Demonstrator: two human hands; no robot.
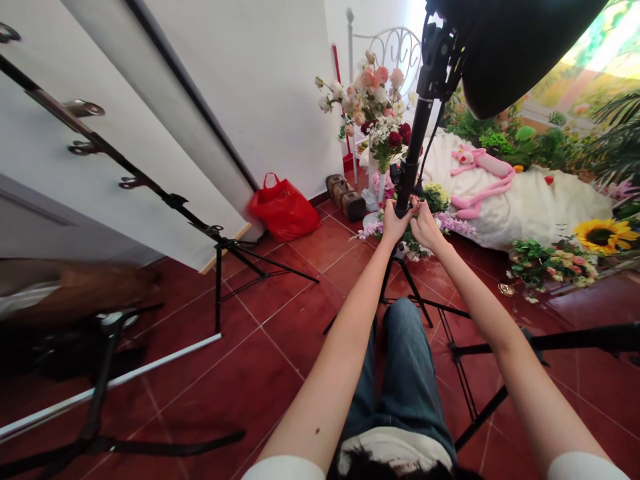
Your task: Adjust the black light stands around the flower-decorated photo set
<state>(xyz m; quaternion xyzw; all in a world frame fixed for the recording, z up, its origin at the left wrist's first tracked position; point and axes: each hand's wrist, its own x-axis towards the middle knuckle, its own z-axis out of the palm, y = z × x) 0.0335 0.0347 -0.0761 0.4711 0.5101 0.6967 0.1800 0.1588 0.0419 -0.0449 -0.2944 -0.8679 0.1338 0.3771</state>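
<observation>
A black light stand (413, 143) rises in front of me, carrying a large dark lamp head (520, 60) at the top right. My left hand (396, 225) is wrapped round the lower part of its pole. Close beside it, my right hand (426, 227) has its fingers pinched together against the pole's right side; what they grip there is hidden. A thin black cable (433, 143) hangs along the pole above my right hand. Below both hands, the stand's legs (395, 270) spread over the floor near my knees.
Another tripod stand (219, 247) with clamps leans in at left, near a red bag (286, 208). Flowers (375, 87) and a bed draped in white cloth (533, 207), bearing a pink plush toy (483, 175), lie beyond. Black stand legs (480, 417) reach in at right.
</observation>
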